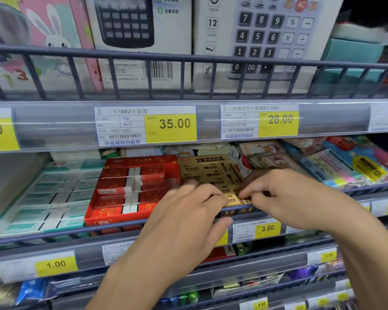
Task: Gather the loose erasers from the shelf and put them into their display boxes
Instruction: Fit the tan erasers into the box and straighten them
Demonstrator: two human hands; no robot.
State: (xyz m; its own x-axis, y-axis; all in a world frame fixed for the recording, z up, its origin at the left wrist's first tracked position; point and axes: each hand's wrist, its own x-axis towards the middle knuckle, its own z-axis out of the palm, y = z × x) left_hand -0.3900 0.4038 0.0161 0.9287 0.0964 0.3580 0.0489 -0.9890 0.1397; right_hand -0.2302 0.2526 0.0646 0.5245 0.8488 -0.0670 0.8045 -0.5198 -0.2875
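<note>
A gold display box (207, 162) of 2B erasers stands on the middle shelf, its rows nearly filled. At its front edge lies a gold eraser (233, 199); my left hand (188, 218) and my right hand (285, 195) both pinch it with their fingertips. A red display box (112, 217) of red-sleeved erasers stands just left of the gold one. Left of that sits a teal-and-white box (43, 198) of erasers.
A dark wire rail (54, 234) runs along the shelf front under my hands. Price tags (267, 228) hang below it. Notebooks and sticky-note packs (345, 166) crowd the right side. Calculator boxes (143, 41) fill the shelf above.
</note>
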